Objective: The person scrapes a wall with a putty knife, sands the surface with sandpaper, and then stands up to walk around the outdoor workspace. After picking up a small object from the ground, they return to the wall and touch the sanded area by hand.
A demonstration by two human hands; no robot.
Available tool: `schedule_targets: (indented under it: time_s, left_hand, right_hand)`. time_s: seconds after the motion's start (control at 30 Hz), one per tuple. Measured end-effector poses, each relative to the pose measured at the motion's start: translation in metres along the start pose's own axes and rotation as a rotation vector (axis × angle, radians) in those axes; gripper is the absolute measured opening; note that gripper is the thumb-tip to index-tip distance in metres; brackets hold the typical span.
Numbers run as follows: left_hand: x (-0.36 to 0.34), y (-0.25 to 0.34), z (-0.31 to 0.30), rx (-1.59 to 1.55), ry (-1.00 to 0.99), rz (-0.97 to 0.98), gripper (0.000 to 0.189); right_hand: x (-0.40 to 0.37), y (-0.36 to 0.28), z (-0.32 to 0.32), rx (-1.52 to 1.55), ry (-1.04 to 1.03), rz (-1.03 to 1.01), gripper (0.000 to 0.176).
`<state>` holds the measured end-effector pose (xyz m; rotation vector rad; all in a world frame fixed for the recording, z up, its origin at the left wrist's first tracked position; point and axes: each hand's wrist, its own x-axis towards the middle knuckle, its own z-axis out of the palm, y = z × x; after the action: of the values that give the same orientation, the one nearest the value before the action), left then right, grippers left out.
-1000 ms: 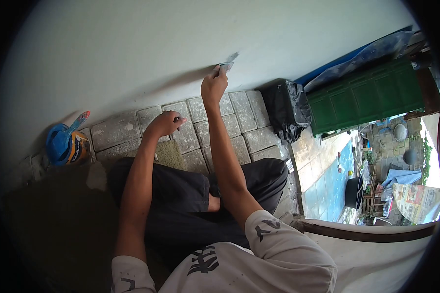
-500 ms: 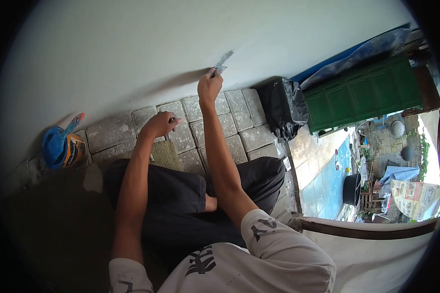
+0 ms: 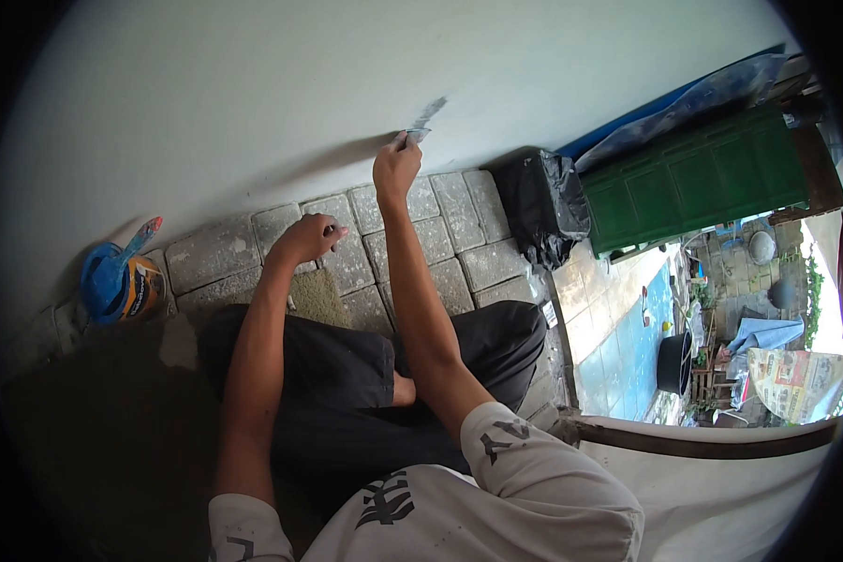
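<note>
My right hand (image 3: 398,169) is closed around a small, flat putty knife (image 3: 418,135), its thin blade at the pale wall (image 3: 281,94). Just beyond the blade, a dark grey streak (image 3: 431,110) slants across that wall. Over the paving and near my knee hangs my left hand (image 3: 306,240), fingers curled in. Whether something small sits inside that curl I cannot make out.
A blue-and-orange paint tub (image 3: 126,286) with a blue-smeared brush (image 3: 139,242) stands at left against the wall. To the right are a black plastic-wrapped box (image 3: 541,201) and a green panelled object (image 3: 698,183). Paving blocks (image 3: 215,253) cover the floor.
My right hand and the putty knife have shifted slightly left and down, away from the grey streak. The left hand stays in place.
</note>
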<state>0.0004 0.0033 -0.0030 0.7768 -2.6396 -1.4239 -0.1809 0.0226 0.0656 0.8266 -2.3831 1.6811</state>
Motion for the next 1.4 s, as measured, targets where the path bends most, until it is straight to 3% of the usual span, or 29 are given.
schedule_targets:
  time_s: [0.1, 0.2, 0.3, 0.37, 0.5, 0.57, 0.7, 1.0, 1.1, 1.17, 1.4]
  left_hand:
    - [-0.001, 0.006, -0.006, -0.039, -0.016, -0.014, 0.045]
    - [-0.004, 0.007, -0.006, 0.006, -0.001, -0.011, 0.043]
    - [-0.002, 0.011, -0.008, -0.012, -0.006, -0.006, 0.043]
    - [-0.003, 0.01, -0.006, 0.028, 0.013, -0.052, 0.042]
    - [0.001, 0.008, -0.006, 0.014, -0.026, 0.006, 0.043]
    - [-0.003, 0.011, -0.007, -0.002, -0.009, -0.079, 0.043]
    - [0.001, 0.007, -0.004, 0.019, -0.028, 0.015, 0.044]
    - [-0.002, 0.008, -0.009, 0.016, -0.026, -0.061, 0.042]
    - [0.002, 0.003, -0.001, 0.028, -0.012, 0.031, 0.044]
    - [-0.004, 0.01, -0.007, 0.042, -0.004, -0.056, 0.044]
    - [0.0, 0.004, -0.004, 0.022, -0.023, -0.066, 0.045]
  right_hand:
    - [0.004, 0.009, 0.007, 0.004, 0.096, -0.008, 0.038]
    - [0.0, 0.0, -0.002, 0.0, -0.036, 0.061, 0.038]
    - [0.005, 0.015, 0.006, 0.006, 0.091, -0.032, 0.038]
    - [-0.001, -0.004, -0.005, -0.002, -0.041, 0.031, 0.038]
    - [0.003, 0.014, 0.004, -0.048, 0.068, -0.023, 0.038]
    - [-0.002, 0.005, -0.001, -0.01, -0.018, -0.014, 0.037]
    - [-0.001, 0.009, 0.001, -0.036, 0.045, 0.0, 0.036]
    - [0.003, 0.004, -0.002, 0.005, -0.063, 0.005, 0.033]
    - [0.004, 0.019, -0.002, -0.043, 0.066, -0.067, 0.037]
    - [0.0, 0.001, -0.01, 0.021, -0.108, 0.05, 0.032]
    - [-0.003, 0.01, -0.003, 0.0, -0.087, 0.048, 0.033]
